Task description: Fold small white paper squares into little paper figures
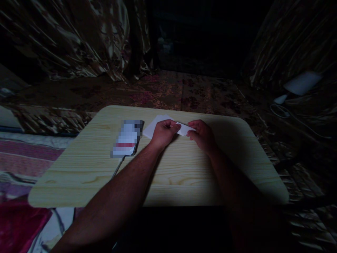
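Note:
A small folded piece of white paper (183, 129) is held between my two hands, above the middle of the table's far half. My left hand (164, 133) pinches its left end, thumb on top. At its right end my right hand (201, 134) grips with thumb and fingers. More white paper sheets (151, 127) lie flat on the table, partly hidden behind my left hand. How the held paper is folded underneath cannot be made out.
The light wood-grain table (179, 175) has rounded corners. On its left lies a phone (126, 138), its screen blurred out, with a white cable (117, 168). Beyond stands a ledge with patterned cloth (168, 88). A white lamp (302, 83) is at the right, bedding (28, 154) at the left.

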`<state>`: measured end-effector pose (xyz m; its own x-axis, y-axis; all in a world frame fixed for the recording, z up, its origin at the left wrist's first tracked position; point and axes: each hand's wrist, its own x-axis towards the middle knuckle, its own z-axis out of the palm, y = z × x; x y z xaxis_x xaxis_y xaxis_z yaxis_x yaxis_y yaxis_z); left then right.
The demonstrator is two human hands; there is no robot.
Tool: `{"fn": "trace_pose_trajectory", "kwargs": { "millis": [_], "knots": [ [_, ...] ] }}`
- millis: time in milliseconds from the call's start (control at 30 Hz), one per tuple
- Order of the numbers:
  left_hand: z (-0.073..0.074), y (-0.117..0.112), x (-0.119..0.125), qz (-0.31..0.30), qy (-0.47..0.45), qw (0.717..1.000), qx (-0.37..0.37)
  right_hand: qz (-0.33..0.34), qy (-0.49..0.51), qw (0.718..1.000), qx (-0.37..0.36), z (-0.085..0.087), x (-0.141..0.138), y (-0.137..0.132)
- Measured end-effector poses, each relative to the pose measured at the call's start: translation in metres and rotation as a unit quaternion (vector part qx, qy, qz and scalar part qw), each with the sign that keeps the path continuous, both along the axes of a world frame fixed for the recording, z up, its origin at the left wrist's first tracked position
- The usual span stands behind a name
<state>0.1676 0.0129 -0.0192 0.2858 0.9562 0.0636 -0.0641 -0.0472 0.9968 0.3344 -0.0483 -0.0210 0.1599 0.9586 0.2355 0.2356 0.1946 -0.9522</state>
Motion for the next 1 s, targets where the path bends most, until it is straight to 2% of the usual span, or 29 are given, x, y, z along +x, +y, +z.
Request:
{"fn": "trace_pose_trajectory", "kwargs": {
  "millis": [200,533,800,1000],
  "knots": [
    [0.0,-0.001,0.002,-0.017,-0.021,0.999,-0.022,-0.001,-0.032,0.999,0.006,0.003,0.0,-0.002],
    [0.002,-0.002,0.003,-0.024,-0.066,0.997,-0.041,-0.018,-0.076,0.996,-0.04,0.007,-0.001,-0.007],
    [0.002,-0.002,0.002,-0.042,-0.088,0.994,-0.051,-0.046,-0.084,0.994,-0.045,0.011,-0.003,-0.008],
    [0.005,-0.003,0.002,-0.044,-0.108,0.992,-0.053,-0.055,-0.047,0.997,-0.041,0.012,-0.002,-0.008]
  ]
}}
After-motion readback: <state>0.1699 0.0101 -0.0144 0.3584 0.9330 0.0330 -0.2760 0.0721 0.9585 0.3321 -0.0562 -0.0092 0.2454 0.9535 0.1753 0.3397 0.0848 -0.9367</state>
